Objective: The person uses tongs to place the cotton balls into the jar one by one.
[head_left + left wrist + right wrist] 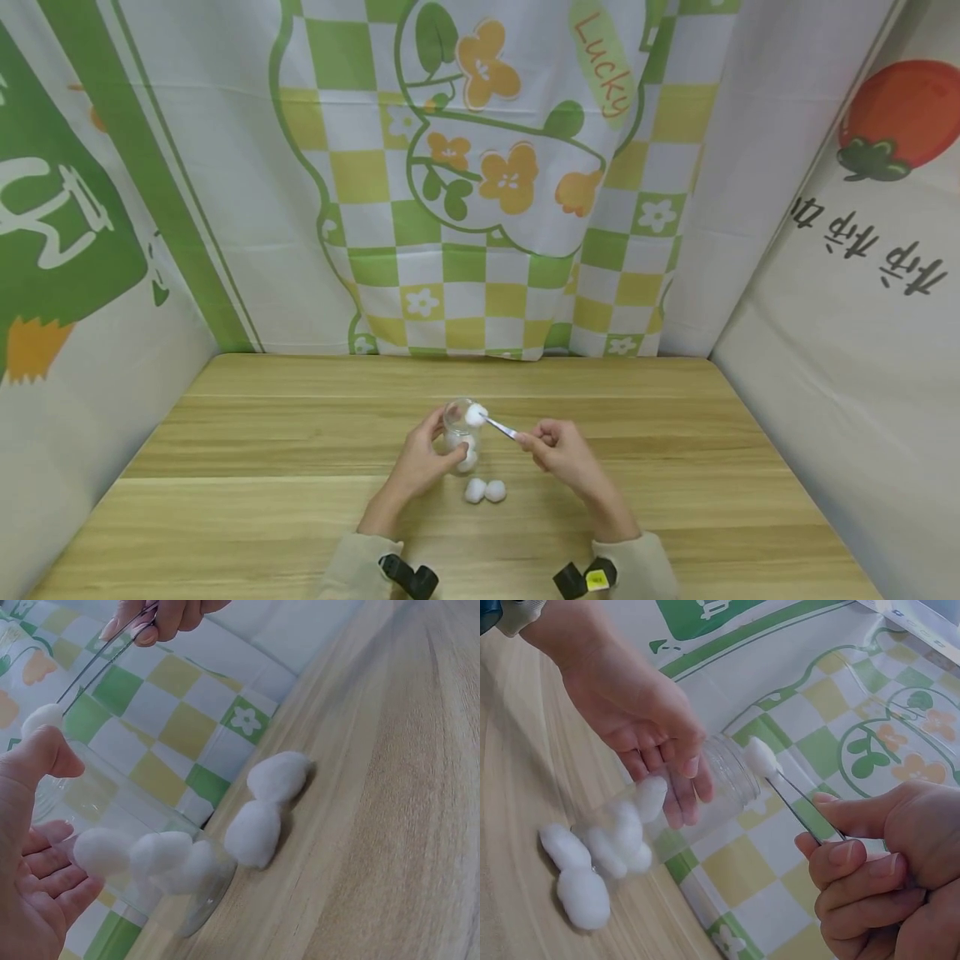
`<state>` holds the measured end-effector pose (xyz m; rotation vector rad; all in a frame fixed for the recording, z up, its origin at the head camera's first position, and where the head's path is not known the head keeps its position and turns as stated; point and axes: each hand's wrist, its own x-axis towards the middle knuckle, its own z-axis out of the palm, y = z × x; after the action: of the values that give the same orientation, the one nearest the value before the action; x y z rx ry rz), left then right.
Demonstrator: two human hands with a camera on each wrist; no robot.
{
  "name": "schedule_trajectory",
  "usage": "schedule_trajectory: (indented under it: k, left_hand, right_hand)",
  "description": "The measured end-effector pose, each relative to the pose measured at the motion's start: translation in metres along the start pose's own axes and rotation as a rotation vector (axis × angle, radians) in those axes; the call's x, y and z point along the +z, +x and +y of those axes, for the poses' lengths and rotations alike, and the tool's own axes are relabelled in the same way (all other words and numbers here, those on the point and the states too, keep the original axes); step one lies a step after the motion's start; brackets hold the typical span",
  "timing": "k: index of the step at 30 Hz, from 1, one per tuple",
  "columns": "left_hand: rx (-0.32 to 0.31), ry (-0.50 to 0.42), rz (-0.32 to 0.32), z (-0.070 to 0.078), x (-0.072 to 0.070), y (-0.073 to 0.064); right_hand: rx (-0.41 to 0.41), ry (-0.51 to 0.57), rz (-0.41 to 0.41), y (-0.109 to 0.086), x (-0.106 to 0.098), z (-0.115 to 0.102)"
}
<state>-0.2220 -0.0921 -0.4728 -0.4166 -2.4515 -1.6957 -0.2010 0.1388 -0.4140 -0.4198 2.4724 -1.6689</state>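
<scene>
A clear jar (460,429) stands on the table, with several white cotton balls (622,840) inside its lower part. My left hand (424,458) holds the jar from the side, thumb on the near wall and fingers around the far one. With thumb and fingers, my right hand (562,454) pinches metal tweezers (501,427). Between their tips is one cotton ball (761,757), right at the jar's open mouth. Two more cotton balls (264,806) lie side by side on the table, just in front of the jar.
The wooden table (262,433) runs back to a printed curtain (480,292) with green and yellow checks. Further cloth walls (825,375) close in the left and right sides. A black wrist camera (408,577) is strapped at the left sleeve.
</scene>
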Motion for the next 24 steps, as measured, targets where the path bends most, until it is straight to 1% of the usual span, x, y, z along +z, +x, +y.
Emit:
schedule_trajectory:
  k: [8,12,17,20,24]
  left_hand:
    - [0.005,0.009,0.006,-0.001,0.000,-0.001]
    - [0.011,0.018,0.007,0.000,0.000,-0.001]
    - [-0.013,0.016,-0.001,0.001,0.001,-0.001]
    - [-0.019,0.016,-0.009,0.001,0.000,-0.001]
    - [-0.011,0.023,-0.013,0.001,0.000,-0.001]
  right_hand:
    - [0.012,0.016,0.038,0.004,0.009,0.003]
    - [0.036,0.039,0.072,0.005,0.012,0.003]
    - [0.064,0.044,0.114,0.005,0.014,0.001]
    - [0.071,0.039,0.110,0.004,0.014,0.000]
    - [0.074,0.029,0.093,0.005,0.015,-0.001]
